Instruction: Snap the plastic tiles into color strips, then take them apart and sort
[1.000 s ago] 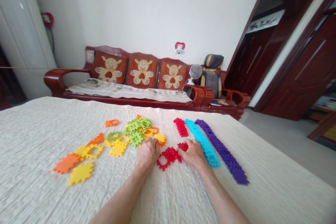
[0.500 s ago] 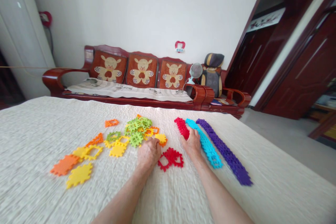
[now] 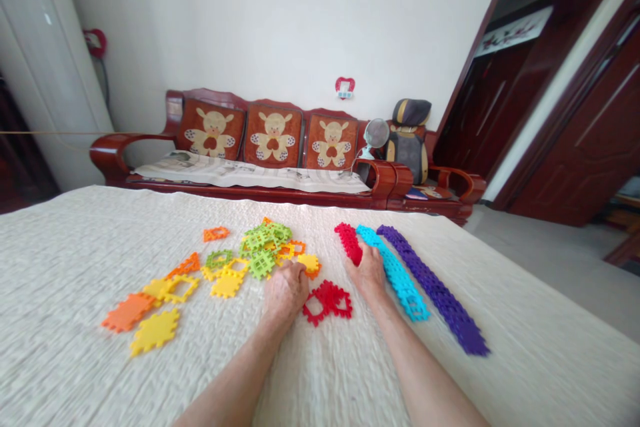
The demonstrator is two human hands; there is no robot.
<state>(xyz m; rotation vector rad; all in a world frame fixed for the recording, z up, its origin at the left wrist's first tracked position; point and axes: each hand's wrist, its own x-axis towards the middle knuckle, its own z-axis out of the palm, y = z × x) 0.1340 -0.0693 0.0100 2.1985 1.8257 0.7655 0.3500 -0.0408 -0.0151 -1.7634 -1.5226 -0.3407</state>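
My left hand (image 3: 287, 290) rests on the cloth with its fingers curled closed; whatever they may hold is hidden. Just beyond its fingertips lies a yellow notched plastic tile (image 3: 309, 261) over an orange one. A heap of green tiles (image 3: 263, 260) is to its upper left. My right hand (image 3: 369, 275) is closed around the near end of a row of red tiles (image 3: 347, 240), thumb on the left side. Several loose red tiles (image 3: 329, 300) lie between my hands. Right of my right hand runs a row of light blue tiles (image 3: 395, 273), then a row of purple tiles (image 3: 435, 290).
Loose yellow tiles (image 3: 156, 331) and orange tiles (image 3: 129, 312) lie on the left of the cream quilted table cover (image 3: 320, 373). Behind the table stands a wooden sofa (image 3: 120, 153) with bear cushions (image 3: 274, 137). A small fan (image 3: 376, 135) is near its right end.
The whole view has shifted slightly to the right. Both hands keep nearly the same place among the tiles, and no tile has visibly moved on the cloth.
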